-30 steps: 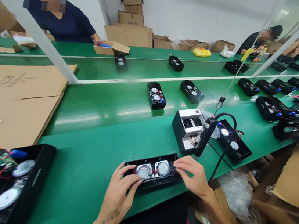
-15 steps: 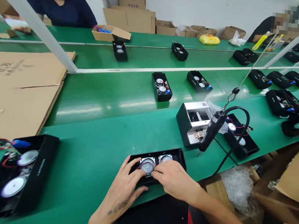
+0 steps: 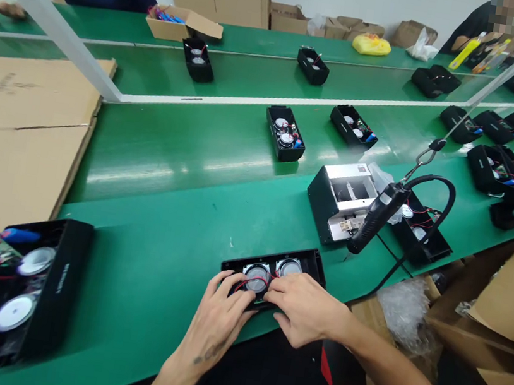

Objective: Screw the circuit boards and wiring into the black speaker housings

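A black speaker housing (image 3: 313,267) lies open at the bench's near edge, with two round speakers side by side in it. Over the left speaker (image 3: 256,278) runs a thin red wire (image 3: 249,280). My left hand (image 3: 221,312) grips the near left side of the housing, fingers bent over its edge by that speaker. The fingers of my right hand (image 3: 307,308) are pinched together between the two speakers, where the red wire ends at their tips. That hand partly covers the right speaker (image 3: 288,266).
A black electric screwdriver (image 3: 379,217) hangs beside a silver-and-black machine (image 3: 342,198). Another open housing (image 3: 65,293), with wires and a blue part, is at left near flat cardboard (image 3: 20,140). More housings (image 3: 285,134) sit across the green surface. People are on the far side.
The view has shifted slightly, so the bench items appear displaced. Both hands stay at the same housing, fingers still at the left speaker and wire.
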Available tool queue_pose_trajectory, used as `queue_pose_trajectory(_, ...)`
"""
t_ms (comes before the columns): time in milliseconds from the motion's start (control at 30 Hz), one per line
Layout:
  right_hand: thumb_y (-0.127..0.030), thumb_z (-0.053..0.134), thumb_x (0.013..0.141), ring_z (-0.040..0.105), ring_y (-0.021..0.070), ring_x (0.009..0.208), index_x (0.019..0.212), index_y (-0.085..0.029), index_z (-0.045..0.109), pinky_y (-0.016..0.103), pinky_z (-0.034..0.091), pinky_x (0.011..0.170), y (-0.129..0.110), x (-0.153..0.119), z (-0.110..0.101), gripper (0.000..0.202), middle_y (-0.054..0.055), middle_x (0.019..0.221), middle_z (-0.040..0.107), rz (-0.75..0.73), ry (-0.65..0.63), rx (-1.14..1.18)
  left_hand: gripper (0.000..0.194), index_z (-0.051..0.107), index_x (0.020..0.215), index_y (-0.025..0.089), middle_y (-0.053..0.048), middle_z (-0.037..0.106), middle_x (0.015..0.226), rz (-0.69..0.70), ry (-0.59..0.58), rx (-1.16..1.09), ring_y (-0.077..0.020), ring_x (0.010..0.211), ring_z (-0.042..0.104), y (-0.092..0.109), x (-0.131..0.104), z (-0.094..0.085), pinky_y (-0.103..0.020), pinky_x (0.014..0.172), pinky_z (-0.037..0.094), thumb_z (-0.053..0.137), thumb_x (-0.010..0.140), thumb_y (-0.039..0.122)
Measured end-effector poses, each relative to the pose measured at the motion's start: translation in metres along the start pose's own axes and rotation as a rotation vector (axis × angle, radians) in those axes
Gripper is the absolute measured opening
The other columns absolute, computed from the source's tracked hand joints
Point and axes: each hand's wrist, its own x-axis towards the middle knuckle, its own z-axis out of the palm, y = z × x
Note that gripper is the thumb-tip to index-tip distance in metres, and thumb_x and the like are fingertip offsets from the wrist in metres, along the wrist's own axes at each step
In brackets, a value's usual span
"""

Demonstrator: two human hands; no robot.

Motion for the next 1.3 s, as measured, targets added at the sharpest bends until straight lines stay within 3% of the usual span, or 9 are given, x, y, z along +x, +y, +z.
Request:
queue_pose_trajectory(200, -0.014, 0.053, 0.092, 0.032, 0.0032, 0.089, 0.120, -0.014, 0.070, 0.020, 0.025, 0.090, 0.000, 0.001, 0.018, 0.033, 0.006, 0.116, 0.058, 0.076, -0.005, -0.031, 0.008, 0.062, 0.110, 0.014, -0.005, 0.072, 0.100, 0.069, -0.030, 0.030, -0.0257, 0.122, 0.059, 0.000, -0.002, 0.005, -0.048, 0.120, 0.037, 0.059, 0.103, 0.010)
queue_pose_trajectory(333, -0.018, 0.057, 0.095, 0.031, 0.0008, 0.082, 0.121, -0.017, 0.071, 0.017, 0.014, 0.081, 0.004, 0.009, 0.000, 0.030, 0.002, 0.113, 0.062, 0.108, -0.028, 0.008, 0.016, 0.064, 0.114, 0.015, -0.008, 0.072, 0.111, 0.114, -0.042, 0.022, -0.0274, 0.123, 0.060, -0.017, 0.004, 0.007, -0.049, 0.118, 0.041, 0.066, 0.099, 0.012)
queue_pose_trajectory(400, -0.019, 0.059, 0.094, 0.038, -0.0009, 0.084, 0.129, -0.022, 0.070, 0.015, 0.012, 0.079, 0.007, 0.017, -0.021, 0.036, -0.001, 0.117, 0.064, 0.106, -0.022, 0.057, 0.021, 0.066, 0.111, 0.017, -0.010, 0.072, 0.113, 0.009, -0.091, -0.084, -0.0266, 0.115, 0.064, -0.031, 0.019, 0.003, -0.045, 0.106, 0.050, 0.076, 0.092, 0.019)
queue_pose_trajectory(533, -0.023, 0.063, 0.092, 0.046, -0.0011, 0.085, 0.141, -0.031, 0.069, 0.011, 0.013, 0.077, 0.007, 0.039, -0.065, 0.050, -0.003, 0.119, 0.065, 0.136, -0.039, 0.022, 0.035, 0.066, 0.098, 0.018, -0.001, 0.072, 0.095, -0.360, -0.395, -0.431, -0.0189, 0.088, 0.067, -0.057, 0.063, -0.013, -0.032, 0.082, 0.052, 0.089, 0.074, 0.030)
queue_pose_trajectory(667, -0.037, 0.070, 0.087, 0.039, -0.0003, 0.074, 0.135, -0.026, 0.072, 0.011, 0.014, 0.073, 0.004, 0.052, -0.084, 0.049, 0.000, 0.105, 0.066, 0.179, -0.117, -0.052, 0.041, 0.068, 0.091, 0.018, 0.003, 0.070, 0.084, -0.428, -0.487, -0.475, -0.0147, 0.076, 0.063, -0.070, 0.091, -0.023, -0.025, 0.069, 0.045, 0.093, 0.066, 0.039)
queue_pose_trajectory(800, -0.046, 0.071, 0.087, 0.046, 0.0019, 0.077, 0.140, -0.031, 0.070, 0.012, 0.015, 0.072, 0.006, 0.055, -0.075, 0.056, -0.001, 0.101, 0.066, 0.157, -0.088, -0.060, 0.042, 0.067, 0.085, 0.017, 0.003, 0.067, 0.080, -0.455, -0.508, -0.486, -0.0143, 0.075, 0.059, -0.072, 0.094, -0.022, -0.025, 0.067, 0.042, 0.093, 0.060, 0.040)
queue_pose_trajectory(1000, -0.052, 0.070, 0.090, 0.064, 0.0102, 0.100, 0.143, -0.032, 0.068, 0.013, 0.015, 0.075, 0.003, 0.052, -0.060, 0.057, 0.002, 0.110, 0.067, 0.208, -0.055, -0.144, 0.042, 0.067, 0.085, 0.018, 0.003, 0.066, 0.082, -0.467, -0.494, -0.537, -0.0140, 0.076, 0.058, -0.070, 0.091, -0.019, -0.026, 0.070, 0.043, 0.093, 0.057, 0.036)
queue_pose_trajectory(1167, -0.045, 0.063, 0.091, 0.065, 0.0143, 0.101, 0.128, -0.025, 0.075, 0.015, 0.021, 0.078, 0.003, 0.056, -0.052, 0.043, 0.005, 0.102, 0.066, 0.196, -0.039, -0.219, 0.044, 0.063, 0.086, 0.017, 0.004, 0.066, 0.081, -0.478, -0.467, -0.581, -0.0134, 0.075, 0.058, -0.071, 0.088, -0.015, -0.026, 0.068, 0.043, 0.094, 0.059, 0.035)
queue_pose_trajectory(1300, -0.045, 0.066, 0.092, 0.064, 0.0122, 0.100, 0.136, -0.027, 0.072, 0.016, 0.033, 0.086, 0.002, 0.053, -0.046, 0.048, 0.006, 0.102, 0.066, 0.188, -0.024, -0.180, 0.045, 0.063, 0.090, 0.018, 0.004, 0.067, 0.083, -0.449, -0.445, -0.565, -0.0142, 0.076, 0.061, -0.068, 0.083, -0.015, -0.027, 0.069, 0.045, 0.095, 0.060, 0.030)
